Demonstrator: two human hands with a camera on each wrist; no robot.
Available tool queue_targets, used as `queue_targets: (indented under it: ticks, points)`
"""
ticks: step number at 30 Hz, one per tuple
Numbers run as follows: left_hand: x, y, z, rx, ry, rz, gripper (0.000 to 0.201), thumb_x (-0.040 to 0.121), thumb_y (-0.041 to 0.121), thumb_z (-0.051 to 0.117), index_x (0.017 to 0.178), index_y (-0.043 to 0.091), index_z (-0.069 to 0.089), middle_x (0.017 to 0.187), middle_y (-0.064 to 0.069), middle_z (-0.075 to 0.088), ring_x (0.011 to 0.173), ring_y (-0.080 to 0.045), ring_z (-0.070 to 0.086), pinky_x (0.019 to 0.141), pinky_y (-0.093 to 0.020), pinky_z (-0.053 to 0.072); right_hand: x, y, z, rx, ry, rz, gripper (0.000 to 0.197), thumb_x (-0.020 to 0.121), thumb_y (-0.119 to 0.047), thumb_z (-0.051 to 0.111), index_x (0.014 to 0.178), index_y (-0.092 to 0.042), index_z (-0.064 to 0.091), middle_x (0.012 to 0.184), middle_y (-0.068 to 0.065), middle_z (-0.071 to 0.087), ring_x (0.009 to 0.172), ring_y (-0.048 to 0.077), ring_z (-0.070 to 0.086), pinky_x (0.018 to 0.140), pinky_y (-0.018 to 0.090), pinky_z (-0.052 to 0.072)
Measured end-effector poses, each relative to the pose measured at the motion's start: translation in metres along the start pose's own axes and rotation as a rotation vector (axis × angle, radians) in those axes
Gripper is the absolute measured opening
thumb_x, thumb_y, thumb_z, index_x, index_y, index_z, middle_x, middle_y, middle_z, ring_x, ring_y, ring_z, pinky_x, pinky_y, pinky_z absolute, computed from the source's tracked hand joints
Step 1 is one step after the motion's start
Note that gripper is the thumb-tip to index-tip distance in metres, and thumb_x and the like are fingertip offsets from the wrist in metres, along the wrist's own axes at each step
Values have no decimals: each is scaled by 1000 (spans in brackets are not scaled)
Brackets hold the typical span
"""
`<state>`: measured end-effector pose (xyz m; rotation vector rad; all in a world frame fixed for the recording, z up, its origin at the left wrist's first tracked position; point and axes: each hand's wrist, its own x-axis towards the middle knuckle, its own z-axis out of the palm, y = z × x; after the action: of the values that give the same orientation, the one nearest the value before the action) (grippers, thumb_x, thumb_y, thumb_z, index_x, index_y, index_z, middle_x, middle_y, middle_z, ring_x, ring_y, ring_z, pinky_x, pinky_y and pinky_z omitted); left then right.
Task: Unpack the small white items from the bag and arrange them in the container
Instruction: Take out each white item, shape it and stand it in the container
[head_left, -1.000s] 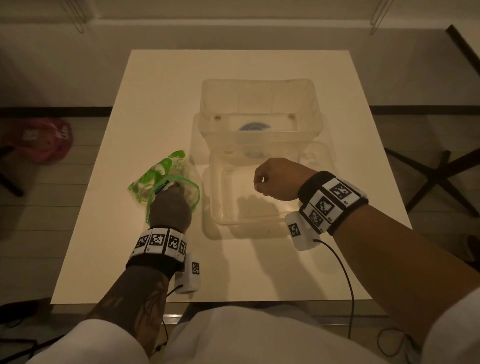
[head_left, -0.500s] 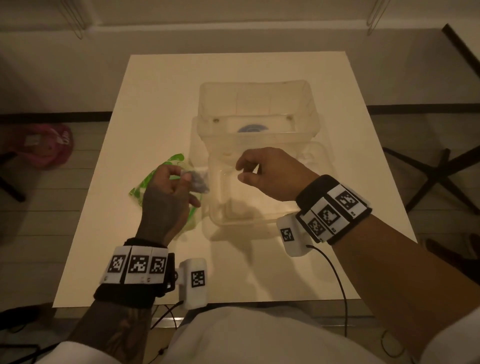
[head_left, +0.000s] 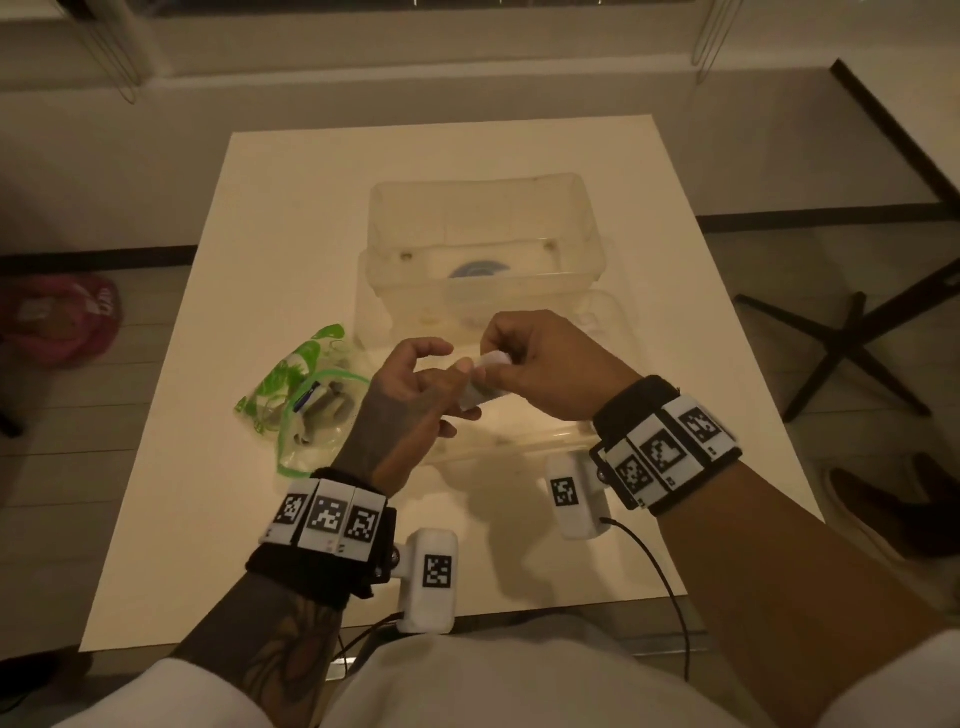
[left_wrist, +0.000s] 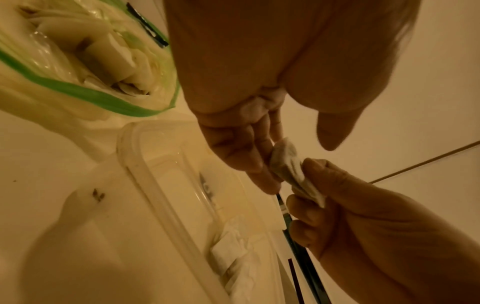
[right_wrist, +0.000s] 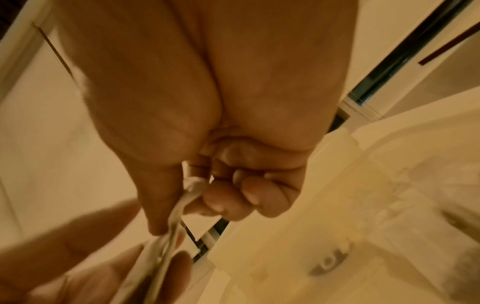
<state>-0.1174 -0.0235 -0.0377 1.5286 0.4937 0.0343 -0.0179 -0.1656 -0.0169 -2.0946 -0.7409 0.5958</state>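
Observation:
Both hands meet above the shallow clear tray (head_left: 524, 446). Between them is a small white item (head_left: 485, 382), a folded wrapped piece. My right hand (head_left: 506, 358) pinches its upper end between thumb and fingers (right_wrist: 158, 205). My left hand (head_left: 457, 389) holds the lower end between its fingers (left_wrist: 249, 164), thumb held apart. The item (left_wrist: 288, 164) shows clearly in the left wrist view. The green-edged zip bag (head_left: 306, 410) lies open on the table left of the hands, with several white items (left_wrist: 103, 51) inside. More white items (left_wrist: 233, 259) lie in the tray.
A deeper clear tub (head_left: 483, 228) stands behind the tray, a blue disc showing through its wall. The white table (head_left: 311, 218) has bare surface around them. A pink bag (head_left: 62, 322) lies on the floor at left, dark chair legs (head_left: 852, 353) at right.
My left hand came out of the bag with a white item and moved right. My right hand came left to meet it and took hold of the item's other end.

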Motion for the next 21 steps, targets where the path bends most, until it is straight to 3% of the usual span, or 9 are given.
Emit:
queue_targets:
  ticks: [3,6,9,12,16,21]
  points:
    - [3,-3,5,20,-51,7,8,96,19,57,95,11,60,79,-9,71,65,-20,68,53,-30,42,-3,3,3,91,145,5,13,83,-21,73,90,-15,64,80,2,62,66,6,52,61,20,46]
    - [6,-3,11,-19,4,3,14,100,16,50,102,3,56,85,-14,72,69,-22,70,54,-29,44,-8,7,8,240,278,83,23,85,-28,72,103,-17,63,77,1,61,64,6,54,63,21,48]
    - [7,-2,14,-29,45,22,14,102,17,45,104,6,52,90,-13,74,73,-25,72,56,-30,46,-13,14,13,238,226,126,13,88,-27,68,95,-16,65,83,3,68,71,10,60,70,27,52]
    - [6,-2,18,52,48,17,16,101,20,47,105,6,52,90,-10,74,74,-23,73,56,-30,47,-18,17,15,212,194,82,8,91,-14,62,84,-11,65,76,-1,65,64,5,56,62,16,48]
    - [3,-3,19,91,50,44,16,97,31,55,105,17,55,92,-4,74,80,-17,73,61,-34,51,-21,19,13,214,174,79,9,93,-13,60,88,-7,63,77,5,63,66,8,56,59,14,46]
    - [6,0,20,159,117,109,8,97,24,56,100,16,57,83,-4,72,75,-15,70,56,-29,55,-22,19,7,171,86,105,10,96,-17,55,90,-11,60,83,4,66,73,11,61,62,22,47]
